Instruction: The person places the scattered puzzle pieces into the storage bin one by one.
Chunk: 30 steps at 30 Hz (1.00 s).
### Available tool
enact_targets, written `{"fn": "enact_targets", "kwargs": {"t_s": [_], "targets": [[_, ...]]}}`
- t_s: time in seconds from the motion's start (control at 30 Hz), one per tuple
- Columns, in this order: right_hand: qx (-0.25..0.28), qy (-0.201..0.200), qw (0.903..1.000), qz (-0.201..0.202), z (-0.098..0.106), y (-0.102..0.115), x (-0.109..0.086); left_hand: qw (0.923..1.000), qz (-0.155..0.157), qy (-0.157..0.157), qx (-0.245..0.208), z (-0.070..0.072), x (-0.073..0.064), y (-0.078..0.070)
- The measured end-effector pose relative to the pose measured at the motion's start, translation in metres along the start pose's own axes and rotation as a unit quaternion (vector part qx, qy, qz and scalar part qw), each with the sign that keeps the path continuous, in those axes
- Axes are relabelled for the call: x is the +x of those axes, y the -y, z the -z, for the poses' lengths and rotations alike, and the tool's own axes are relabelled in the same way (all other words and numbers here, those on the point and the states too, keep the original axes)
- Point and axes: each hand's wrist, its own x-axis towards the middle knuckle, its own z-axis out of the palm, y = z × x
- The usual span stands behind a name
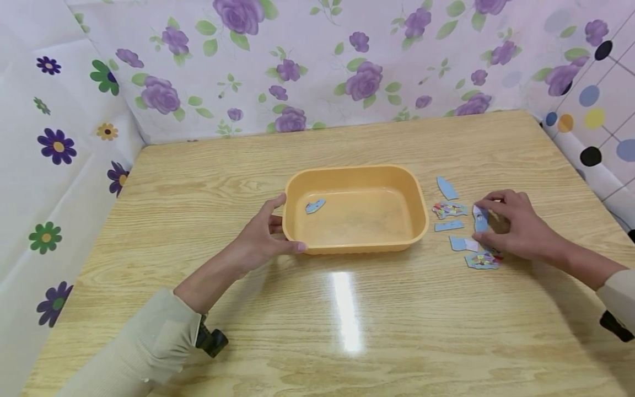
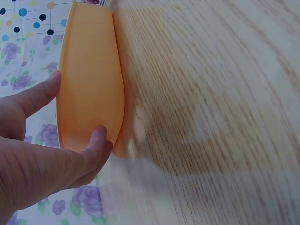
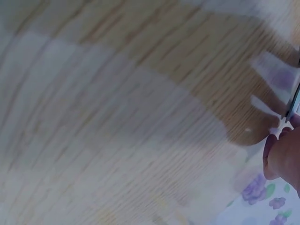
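An orange plastic basin (image 1: 354,249) sits mid-table with one blue picture puzzle piece (image 1: 315,207) lying inside near its left end. My left hand (image 1: 258,234) holds the basin's left end, thumb at the near corner and fingers against the outer wall, as the left wrist view also shows. To the right of the basin, my right hand (image 1: 521,226) pinches a blue puzzle piece (image 1: 479,218) between thumb and fingers. Several other irregular pieces lie close by, among them a plain blue one (image 1: 447,188) and a multicoloured one (image 1: 448,209). The right wrist view catches only the hand's edge and a thin piece side-on.
The wooden table (image 1: 208,171) has a light grain and a bright reflection in front of the basin. Behind it hangs a purple-flowered sheet (image 1: 317,66). A daisy-patterned cloth (image 1: 54,182) stands at left and a dotted one (image 1: 595,110) at right.
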Motion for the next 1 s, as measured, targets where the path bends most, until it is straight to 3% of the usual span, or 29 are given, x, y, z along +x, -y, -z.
{"fn": "enact_targets", "kwargs": {"t_s": [0.67,1.0], "targets": [[0.001,-0.009,1.0,0.002,0.01,0.001,0.013,1.0,0.008,-0.003,0.003,0.0,0.0,-0.002],[0.019,-0.013,0.9995,-0.021,0.023,0.008,0.026,1.0,0.004,-0.001,-0.004,0.0,0.0,-0.001]]}}
